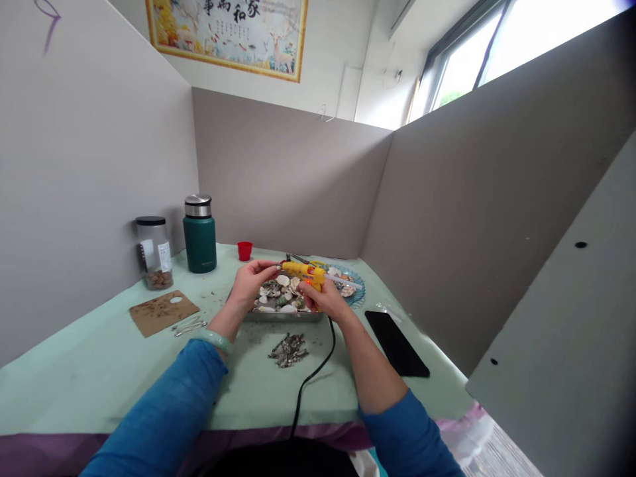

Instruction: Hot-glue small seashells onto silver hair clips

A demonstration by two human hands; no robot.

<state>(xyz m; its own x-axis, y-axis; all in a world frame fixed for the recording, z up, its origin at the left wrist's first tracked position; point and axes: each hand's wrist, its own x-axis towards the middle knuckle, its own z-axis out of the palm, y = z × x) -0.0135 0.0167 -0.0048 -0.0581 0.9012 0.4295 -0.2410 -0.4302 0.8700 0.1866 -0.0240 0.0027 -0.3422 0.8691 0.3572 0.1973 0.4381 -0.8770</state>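
My right hand (322, 298) grips a yellow glue gun (304, 271) whose red light glows and whose black cord (311, 377) trails toward me. The nozzle points left at my left hand (253, 278), which pinches something small that I cannot make out, right at the gun's tip. Both hands hover over a metal tray (283, 316) filled with several seashells (281, 295).
A blue glass dish (356, 286) sits behind the tray. A dark phone (396, 343) lies at right, a small pile of metal bits (288, 350) in front. At left stand a green flask (199, 233), a jar (154, 252), a red cup (244, 250) and a brown board (163, 312).
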